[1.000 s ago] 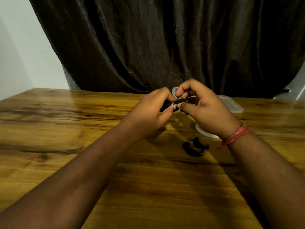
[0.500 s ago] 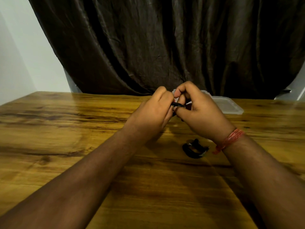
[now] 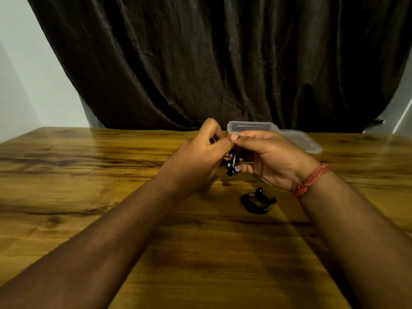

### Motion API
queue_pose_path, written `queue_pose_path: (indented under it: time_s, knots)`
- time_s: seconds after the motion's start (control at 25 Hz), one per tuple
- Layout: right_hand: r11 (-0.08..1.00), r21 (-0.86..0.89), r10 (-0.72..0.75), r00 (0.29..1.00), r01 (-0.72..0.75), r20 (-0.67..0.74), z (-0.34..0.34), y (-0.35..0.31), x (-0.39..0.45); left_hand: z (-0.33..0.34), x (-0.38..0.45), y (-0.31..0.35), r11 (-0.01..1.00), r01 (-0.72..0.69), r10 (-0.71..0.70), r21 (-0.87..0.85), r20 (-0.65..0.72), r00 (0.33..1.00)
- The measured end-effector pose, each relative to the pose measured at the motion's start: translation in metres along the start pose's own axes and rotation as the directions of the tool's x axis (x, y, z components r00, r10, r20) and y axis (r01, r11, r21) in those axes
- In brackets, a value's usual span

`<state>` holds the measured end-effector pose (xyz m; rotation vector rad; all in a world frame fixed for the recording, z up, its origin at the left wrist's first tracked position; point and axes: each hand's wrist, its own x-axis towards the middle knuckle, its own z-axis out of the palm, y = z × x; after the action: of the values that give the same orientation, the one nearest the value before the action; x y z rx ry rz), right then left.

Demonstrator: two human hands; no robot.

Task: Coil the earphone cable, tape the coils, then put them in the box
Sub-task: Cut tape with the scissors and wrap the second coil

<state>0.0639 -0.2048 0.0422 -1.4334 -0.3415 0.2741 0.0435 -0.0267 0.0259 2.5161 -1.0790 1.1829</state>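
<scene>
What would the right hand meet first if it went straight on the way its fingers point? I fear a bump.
The right hand points left, so likely the earphone bundle both hands hold, then the left hand; depth is unclear.

I can read no text, label, brand, number or sign anywhere here. The clear plastic box (image 3: pixel 249 126) at centre frame carries no legible print, and the black earphones (image 3: pixel 233 162) between my hands are too small and blurred to show any marking.
</scene>
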Motion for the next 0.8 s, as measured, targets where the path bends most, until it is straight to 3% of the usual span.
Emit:
queue_pose_path:
  time_s: [0.12,0.32,0.52,0.68,0.8]
  knots:
    - [0.996,0.006,0.087,0.995,-0.087,0.042,-0.005,-0.001,-0.002,0.001,-0.002,-0.001,0.998,-0.049,0.047,0.042,0.035,0.998]
    - [0.991,-0.09,0.095,0.995,-0.094,0.007,-0.006,-0.003,-0.003,0.003,-0.003,-0.002,0.993,-0.086,0.082,0.082,0.047,0.995]
    - [0.982,0.037,0.18,0.981,-0.183,0.068,-0.009,-0.004,-0.003,0.001,-0.002,-0.001,0.992,-0.104,0.101,0.076,0.043,0.994]
    - [0.99,0.049,0.13,0.991,-0.129,-0.012,-0.011,-0.006,0.0,0.004,-0.002,0.002,0.985,-0.144,0.138,0.097,0.067,0.988]
    - [0.993,-0.087,0.074,0.996,-0.078,-0.046,-0.012,-0.004,0.001,0.005,-0.002,0.003,0.986,-0.135,0.129,0.095,0.058,0.99]
